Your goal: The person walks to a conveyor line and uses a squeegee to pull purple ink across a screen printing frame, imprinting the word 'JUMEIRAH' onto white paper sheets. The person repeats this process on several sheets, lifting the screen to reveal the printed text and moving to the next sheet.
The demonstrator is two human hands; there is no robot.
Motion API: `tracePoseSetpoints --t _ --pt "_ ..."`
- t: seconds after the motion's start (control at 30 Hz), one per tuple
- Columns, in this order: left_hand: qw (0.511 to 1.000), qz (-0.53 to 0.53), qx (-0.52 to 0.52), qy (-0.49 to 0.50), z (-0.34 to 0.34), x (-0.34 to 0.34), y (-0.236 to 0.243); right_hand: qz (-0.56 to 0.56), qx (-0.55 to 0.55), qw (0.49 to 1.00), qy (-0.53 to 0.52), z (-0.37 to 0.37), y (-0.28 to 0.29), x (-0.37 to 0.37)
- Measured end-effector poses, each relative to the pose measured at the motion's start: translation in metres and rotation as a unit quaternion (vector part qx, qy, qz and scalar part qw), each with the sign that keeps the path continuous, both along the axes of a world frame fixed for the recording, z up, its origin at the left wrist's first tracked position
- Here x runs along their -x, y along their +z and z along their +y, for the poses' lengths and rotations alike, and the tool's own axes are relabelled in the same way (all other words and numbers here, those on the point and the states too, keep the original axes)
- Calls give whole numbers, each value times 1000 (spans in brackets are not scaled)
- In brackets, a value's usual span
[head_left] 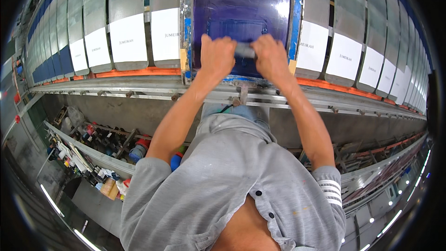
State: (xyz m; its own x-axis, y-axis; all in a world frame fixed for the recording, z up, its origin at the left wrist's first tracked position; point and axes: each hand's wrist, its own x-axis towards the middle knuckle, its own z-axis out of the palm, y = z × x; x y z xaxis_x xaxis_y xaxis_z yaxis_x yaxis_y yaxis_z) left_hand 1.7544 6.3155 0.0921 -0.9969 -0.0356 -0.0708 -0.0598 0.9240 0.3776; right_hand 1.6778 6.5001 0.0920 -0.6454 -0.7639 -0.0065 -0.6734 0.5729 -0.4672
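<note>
A printing screen [218, 0] with dark purple mesh lies in front of me, set in a metal frame [187, 0] with blue and tan tape on its sides. Near the screen's close end, my left hand [217, 56] and my right hand [271, 58] are both closed around a grey squeegee [245, 50], one at each end. Its bar shows between my fists, slightly smeared by motion. The squeegee's lower edge is hidden. Dark blue ink [237, 28] marks a rectangular patch on the mesh just beyond my hands.
Grey printing boards carrying white printed sheets [127, 42] line the long table on both sides. An orange strip [148, 71] and a metal rail [153, 92] run along its near edge. Behind me at left, a low shelf [102, 158] holds bottles and a bucket [137, 153].
</note>
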Motion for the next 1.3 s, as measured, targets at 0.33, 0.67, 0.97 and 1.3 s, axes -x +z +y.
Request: tracePoseSetpoints --t 0.33,0.67,0.97,1.3 --pt "993 -90 68 -38 -32 84 15 26 -17 1000 -3 -25 9 74" --pt "992 -113 23 -47 6 -19 17 -118 5 993 -11 21 13 -20" --pt "998 -41 51 -11 -19 64 14 69 -30 939 -337 66 -44 73" --pt "994 108 10 11 15 -76 5 71 8 939 -337 56 -54 66"
